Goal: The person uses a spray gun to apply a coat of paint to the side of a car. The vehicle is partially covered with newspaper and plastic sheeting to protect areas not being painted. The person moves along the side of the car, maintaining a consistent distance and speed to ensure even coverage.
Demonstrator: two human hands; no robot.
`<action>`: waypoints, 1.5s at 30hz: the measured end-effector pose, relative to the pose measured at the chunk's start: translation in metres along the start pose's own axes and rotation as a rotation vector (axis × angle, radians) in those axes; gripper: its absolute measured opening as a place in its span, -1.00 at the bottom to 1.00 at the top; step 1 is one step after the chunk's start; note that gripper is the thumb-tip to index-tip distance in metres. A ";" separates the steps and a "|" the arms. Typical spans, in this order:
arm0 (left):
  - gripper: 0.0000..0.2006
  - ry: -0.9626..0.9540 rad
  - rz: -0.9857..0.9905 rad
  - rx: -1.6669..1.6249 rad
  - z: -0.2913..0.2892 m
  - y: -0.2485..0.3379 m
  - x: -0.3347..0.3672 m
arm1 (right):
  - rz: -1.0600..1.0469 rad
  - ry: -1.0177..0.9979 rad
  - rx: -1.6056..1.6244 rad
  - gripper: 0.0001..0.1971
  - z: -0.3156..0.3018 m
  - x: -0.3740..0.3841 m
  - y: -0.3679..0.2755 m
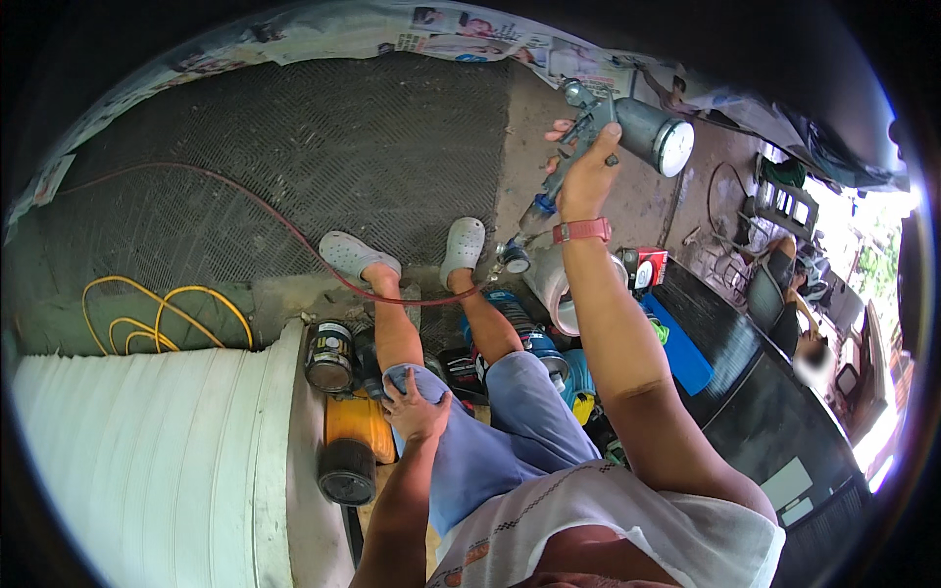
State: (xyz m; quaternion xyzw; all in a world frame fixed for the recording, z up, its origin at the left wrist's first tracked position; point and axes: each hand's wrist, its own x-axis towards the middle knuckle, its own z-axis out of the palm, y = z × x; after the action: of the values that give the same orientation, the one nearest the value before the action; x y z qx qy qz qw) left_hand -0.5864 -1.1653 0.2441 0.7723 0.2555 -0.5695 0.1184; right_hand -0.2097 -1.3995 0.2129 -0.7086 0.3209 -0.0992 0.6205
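Note:
My right hand (590, 169) is stretched out ahead and wrapped round the handle of a grey metal spray gun (591, 120). The gun lies tilted, its cup (642, 129) pointing to the right. From the handle's lower end, a fitting with a small round gauge (514, 257) joins a dark red air hose (279, 223), which runs off to the left over the floor. My left hand (419, 410) rests on my left knee, fingers spread over the blue shorts (466, 451), with nothing in it.
Newspaper sheets (461, 39) border a dark surface ahead. Paint cans (331, 355), an orange container (355, 431) and bottles crowd my legs. A yellow hose (162, 309) lies coiled left, beyond a white ribbed panel (167, 461). Black panels (784, 421) stand right; another person (784, 294) sits behind.

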 end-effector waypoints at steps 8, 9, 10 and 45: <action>0.03 0.014 0.004 0.017 0.001 -0.003 0.001 | 0.000 0.291 -0.035 -0.38 -0.070 0.055 -0.005; 0.03 0.007 -0.002 0.012 0.000 -0.002 0.001 | -0.011 0.297 -0.033 -0.38 -0.072 0.056 -0.008; 0.03 0.015 0.001 0.020 0.000 -0.003 0.001 | -0.019 0.302 -0.028 -0.38 -0.070 0.054 -0.011; -0.03 0.018 -0.014 0.003 0.022 -0.001 -0.003 | 0.009 -0.009 -0.048 -0.35 -0.018 -0.013 -0.054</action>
State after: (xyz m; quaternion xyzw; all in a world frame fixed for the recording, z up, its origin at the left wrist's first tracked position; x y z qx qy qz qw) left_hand -0.6058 -1.1755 0.2403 0.7758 0.2610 -0.5637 0.1108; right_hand -0.2117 -1.4049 0.2706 -0.7224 0.3234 -0.0855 0.6052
